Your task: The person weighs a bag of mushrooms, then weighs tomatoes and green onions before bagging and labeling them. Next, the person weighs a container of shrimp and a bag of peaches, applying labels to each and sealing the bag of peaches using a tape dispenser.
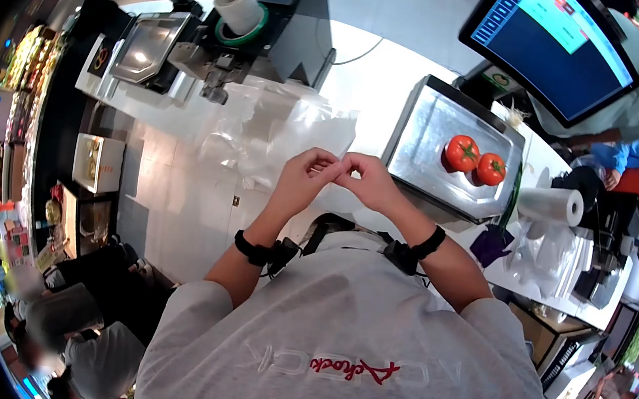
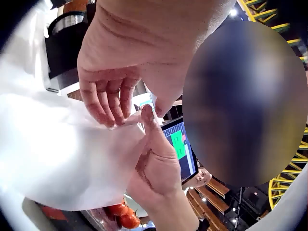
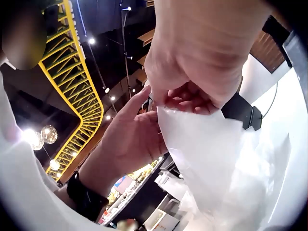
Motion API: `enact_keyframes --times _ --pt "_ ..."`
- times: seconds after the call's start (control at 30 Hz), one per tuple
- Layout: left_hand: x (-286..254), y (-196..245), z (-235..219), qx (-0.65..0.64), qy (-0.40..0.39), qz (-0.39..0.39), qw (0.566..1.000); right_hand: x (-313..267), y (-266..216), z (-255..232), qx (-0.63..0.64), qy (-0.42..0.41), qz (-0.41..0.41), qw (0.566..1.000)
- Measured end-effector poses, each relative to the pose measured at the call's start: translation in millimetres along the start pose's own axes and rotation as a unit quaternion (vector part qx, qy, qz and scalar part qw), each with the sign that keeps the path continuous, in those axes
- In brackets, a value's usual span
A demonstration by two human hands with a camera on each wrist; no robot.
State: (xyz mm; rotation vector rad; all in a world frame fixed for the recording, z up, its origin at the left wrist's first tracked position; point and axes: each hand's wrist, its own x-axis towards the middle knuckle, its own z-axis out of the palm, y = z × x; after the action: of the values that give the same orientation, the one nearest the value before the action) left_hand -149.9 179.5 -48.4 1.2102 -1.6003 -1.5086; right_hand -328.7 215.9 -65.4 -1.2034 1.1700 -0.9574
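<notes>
A thin, clear plastic bag (image 1: 283, 135) hangs from my two hands and spreads out over the counter. My left hand (image 1: 308, 178) and right hand (image 1: 369, 183) meet at its edge, fingertips close together. In the left wrist view the left hand (image 2: 130, 62) pinches the edge with curled fingers, while the right thumb presses from the other side. The right wrist view has the right hand (image 3: 197, 62) gripping the bag's top corner (image 3: 192, 125). Two red tomatoes (image 1: 462, 153) sit on the metal scale plate (image 1: 423, 132), to the right of my hands.
A tilted monitor (image 1: 550, 44) stands behind the scale. Left of it is a dark machine (image 1: 292, 29) with a white roll (image 1: 239, 8). Another plastic roll (image 1: 550, 205) lies on the right of the counter, near a purple item (image 1: 492, 246). People stand around the counter.
</notes>
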Motion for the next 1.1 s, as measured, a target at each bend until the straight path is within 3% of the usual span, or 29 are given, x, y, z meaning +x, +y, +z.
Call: enact_keyframes --times 0.17,0.27,0.4,0.57,0.67,0.87,1.0,1.1 --pt "17 -3 30 -0.074 -0.117 -0.049 0.989 -38 -8 -24 -0.025 0.057 0.001 0.998" --pt "15 5 57 -0.112 -0.131 -0.076 0.982 -60 -2 -41 -0.013 0.090 0.000 0.996" --pt "8 2 91 -0.056 -0.108 -0.019 0.992 -83 7 -58 0.067 0.142 0.032 0.987" --pt "-6 16 129 -0.064 -0.048 0.038 0.996 -111 3 -84 -0.098 0.124 0.057 0.986" --pt "-21 32 144 0.017 -0.025 -0.027 0.999 -126 -2 -98 -0.138 0.134 0.038 0.981" --pt "-40 1 174 -0.018 -0.155 -0.066 0.986 -146 9 -115 -0.127 0.093 0.004 0.987" --pt "-51 12 186 0.003 -0.128 -0.038 0.991 -159 9 -130 -0.203 0.023 0.008 0.979" --pt "-49 18 183 0.034 -0.134 0.037 0.990 -164 9 -148 -0.170 0.023 -0.025 0.985"
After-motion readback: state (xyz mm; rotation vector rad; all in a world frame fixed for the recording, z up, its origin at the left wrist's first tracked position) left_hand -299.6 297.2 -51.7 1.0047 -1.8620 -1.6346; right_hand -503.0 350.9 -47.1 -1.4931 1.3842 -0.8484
